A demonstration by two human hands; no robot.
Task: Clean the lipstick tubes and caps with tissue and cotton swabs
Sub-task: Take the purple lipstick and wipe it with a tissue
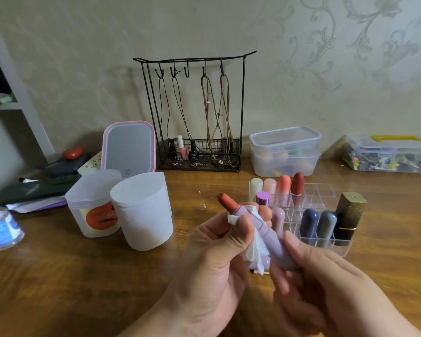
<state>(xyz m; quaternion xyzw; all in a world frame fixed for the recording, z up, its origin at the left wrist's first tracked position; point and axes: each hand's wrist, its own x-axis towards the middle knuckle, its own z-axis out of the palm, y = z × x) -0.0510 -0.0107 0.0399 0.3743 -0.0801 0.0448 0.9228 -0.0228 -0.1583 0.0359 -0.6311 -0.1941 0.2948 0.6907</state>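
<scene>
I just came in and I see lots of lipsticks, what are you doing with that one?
A person is cleaning a lipstick. The right hand holds the base of an uncapped purple lipstick tube, with its reddish stick wound out. The left hand presses a white tissue around the tube's upper part to wipe it. More lipsticks stand in a clear organizer behind the hands, and a tub of tissue sits to the left on the wooden table.

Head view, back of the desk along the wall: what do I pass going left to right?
Pink-framed mirror → black wire jewellery rack → stacked clear lidded containers → clear box with a yellow handle.
</scene>
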